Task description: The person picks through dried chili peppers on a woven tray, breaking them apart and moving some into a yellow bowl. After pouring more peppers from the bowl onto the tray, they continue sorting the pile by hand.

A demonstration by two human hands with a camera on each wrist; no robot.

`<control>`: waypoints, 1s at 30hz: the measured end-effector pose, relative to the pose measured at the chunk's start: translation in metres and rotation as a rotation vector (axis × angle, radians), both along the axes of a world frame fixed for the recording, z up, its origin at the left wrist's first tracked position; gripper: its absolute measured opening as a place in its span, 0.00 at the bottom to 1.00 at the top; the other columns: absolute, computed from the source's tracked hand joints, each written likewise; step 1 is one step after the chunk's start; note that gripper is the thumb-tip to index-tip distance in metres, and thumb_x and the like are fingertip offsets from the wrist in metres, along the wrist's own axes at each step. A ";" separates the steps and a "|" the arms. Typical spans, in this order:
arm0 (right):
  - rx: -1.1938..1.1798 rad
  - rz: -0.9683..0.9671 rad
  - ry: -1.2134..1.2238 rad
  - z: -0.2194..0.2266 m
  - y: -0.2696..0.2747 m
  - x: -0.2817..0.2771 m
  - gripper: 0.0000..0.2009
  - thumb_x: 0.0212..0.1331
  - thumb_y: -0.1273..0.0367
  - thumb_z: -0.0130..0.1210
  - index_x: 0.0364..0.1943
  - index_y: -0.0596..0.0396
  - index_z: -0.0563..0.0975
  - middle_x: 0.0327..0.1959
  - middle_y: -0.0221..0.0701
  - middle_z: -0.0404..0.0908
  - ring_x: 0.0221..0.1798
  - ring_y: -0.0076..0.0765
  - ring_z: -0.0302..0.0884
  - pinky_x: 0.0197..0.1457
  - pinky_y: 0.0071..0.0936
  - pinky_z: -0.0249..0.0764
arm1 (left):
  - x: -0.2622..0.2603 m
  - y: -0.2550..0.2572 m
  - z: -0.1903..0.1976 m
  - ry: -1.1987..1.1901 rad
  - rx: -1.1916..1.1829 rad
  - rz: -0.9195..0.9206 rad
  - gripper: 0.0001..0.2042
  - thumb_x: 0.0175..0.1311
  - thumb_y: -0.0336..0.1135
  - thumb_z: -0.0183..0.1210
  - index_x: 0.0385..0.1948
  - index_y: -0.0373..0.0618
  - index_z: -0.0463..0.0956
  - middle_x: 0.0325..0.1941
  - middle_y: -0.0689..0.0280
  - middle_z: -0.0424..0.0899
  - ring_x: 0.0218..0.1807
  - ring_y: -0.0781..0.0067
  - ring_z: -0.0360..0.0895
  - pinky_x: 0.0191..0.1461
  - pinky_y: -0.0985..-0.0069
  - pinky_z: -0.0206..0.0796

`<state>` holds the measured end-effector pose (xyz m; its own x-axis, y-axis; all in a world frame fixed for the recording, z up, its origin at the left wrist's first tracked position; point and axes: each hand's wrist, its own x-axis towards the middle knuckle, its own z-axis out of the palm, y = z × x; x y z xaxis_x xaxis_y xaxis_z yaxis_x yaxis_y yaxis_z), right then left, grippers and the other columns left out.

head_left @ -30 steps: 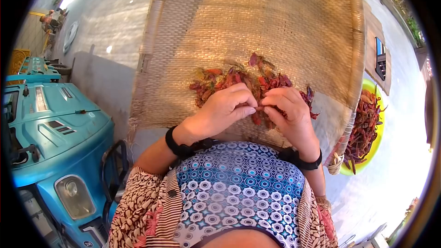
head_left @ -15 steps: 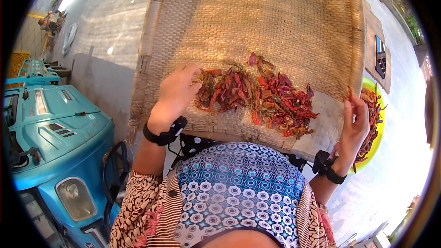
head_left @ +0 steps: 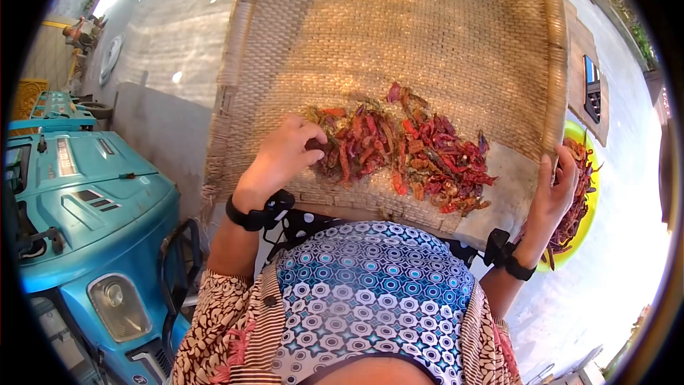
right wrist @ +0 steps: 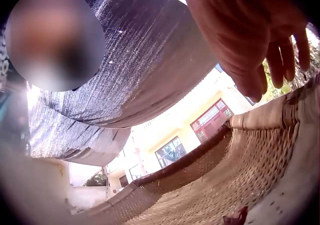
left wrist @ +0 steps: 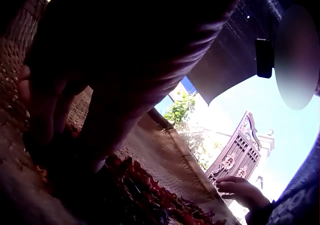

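A loose pile of dried red chili peppers (head_left: pixel 442 153) lies on a woven mat (head_left: pixel 427 21) in front of me. At its left end my left hand (head_left: pixel 281 157) reaches down, thumb and fingers bent toward the chilies. In the left wrist view the fingertips are lost in shadow at the pile, so I cannot tell whether they pinch a chili. My right hand (head_left: pixel 552 196) is over the mat's right edge, beside a yellow-green bowl (head_left: pixel 593 207) heaped with dried chilies. Its fingers hang loosely with nothing between them in the right wrist view (right wrist: pixel 260 40).
The mat has a raised, rolled right rim (head_left: pixel 557 50) between the pile and the bowl. Beyond it a phone-like dark object (head_left: pixel 591 89) lies on a brown board (head_left: pixel 578 43). A blue vehicle (head_left: pixel 92 192) stands close on the left.
My hands, together over the pile a second ago, have parted. The right went to the bowl and no longer shows the chili it held; the left moved to the pile's left end, then slightly inward.
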<state>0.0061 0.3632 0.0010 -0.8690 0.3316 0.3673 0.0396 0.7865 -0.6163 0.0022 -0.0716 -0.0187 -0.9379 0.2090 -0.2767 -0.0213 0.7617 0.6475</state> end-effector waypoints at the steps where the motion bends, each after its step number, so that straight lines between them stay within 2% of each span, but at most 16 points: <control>1: 0.089 0.035 0.006 0.000 -0.008 -0.001 0.12 0.65 0.70 0.59 0.51 0.54 0.79 0.53 0.37 0.80 0.59 0.43 0.74 0.65 0.38 0.66 | 0.000 0.003 0.002 -0.010 -0.012 -0.011 0.09 0.60 0.30 0.64 0.41 0.43 0.80 0.39 0.62 0.71 0.36 0.68 0.75 0.42 0.72 0.70; 5: 0.090 0.072 0.041 0.000 -0.034 -0.001 0.11 0.64 0.73 0.59 0.50 0.53 0.79 0.54 0.36 0.80 0.60 0.43 0.73 0.66 0.38 0.66 | 0.001 0.010 0.005 -0.034 -0.052 0.038 0.08 0.60 0.30 0.63 0.39 0.43 0.78 0.39 0.62 0.71 0.37 0.68 0.75 0.43 0.72 0.70; 11: 0.078 0.168 0.016 0.009 -0.058 -0.001 0.10 0.63 0.74 0.58 0.48 0.53 0.80 0.50 0.36 0.81 0.57 0.44 0.74 0.64 0.38 0.67 | 0.002 0.018 0.009 0.032 -0.041 0.065 0.07 0.61 0.28 0.61 0.39 0.42 0.77 0.39 0.61 0.73 0.37 0.68 0.75 0.42 0.71 0.70; 14: 0.058 0.207 0.015 0.009 -0.074 0.000 0.09 0.62 0.74 0.58 0.46 0.54 0.80 0.49 0.37 0.81 0.56 0.45 0.75 0.62 0.38 0.69 | 0.000 0.015 0.007 0.076 0.002 0.006 0.06 0.61 0.27 0.60 0.39 0.42 0.77 0.38 0.62 0.76 0.36 0.68 0.75 0.42 0.71 0.70; 17: 0.027 0.326 0.006 0.012 -0.088 -0.003 0.07 0.61 0.76 0.58 0.42 0.56 0.80 0.47 0.37 0.82 0.53 0.46 0.75 0.59 0.38 0.70 | -0.002 0.016 0.007 0.065 0.066 -0.015 0.06 0.61 0.27 0.60 0.39 0.42 0.77 0.36 0.63 0.78 0.35 0.68 0.76 0.41 0.72 0.71; 20: 0.028 0.423 -0.022 0.010 -0.095 -0.005 0.07 0.59 0.77 0.59 0.41 0.56 0.81 0.43 0.36 0.82 0.50 0.44 0.76 0.56 0.37 0.71 | 0.001 0.026 0.021 0.000 0.067 -0.037 0.07 0.62 0.28 0.62 0.40 0.41 0.77 0.37 0.62 0.77 0.35 0.68 0.76 0.41 0.73 0.71; 26: 0.019 0.522 -0.033 0.007 -0.103 -0.005 0.07 0.58 0.77 0.59 0.40 0.56 0.81 0.42 0.35 0.82 0.49 0.44 0.76 0.53 0.36 0.73 | 0.004 0.018 0.007 0.053 0.010 -0.116 0.08 0.60 0.28 0.65 0.40 0.40 0.77 0.37 0.62 0.76 0.37 0.70 0.77 0.42 0.73 0.72; 30: 0.000 0.552 -0.017 0.010 -0.106 -0.006 0.07 0.58 0.77 0.60 0.40 0.56 0.82 0.41 0.35 0.83 0.48 0.44 0.78 0.52 0.35 0.74 | 0.001 0.017 0.011 0.013 0.124 -0.017 0.08 0.59 0.26 0.66 0.38 0.41 0.76 0.34 0.65 0.77 0.34 0.74 0.77 0.39 0.75 0.71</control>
<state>0.0003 0.2567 0.0112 -0.9195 -0.1750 0.3519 -0.3689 0.6931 -0.6193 0.0031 -0.0545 -0.0076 -0.9374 0.2566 -0.2357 -0.0001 0.6763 0.7366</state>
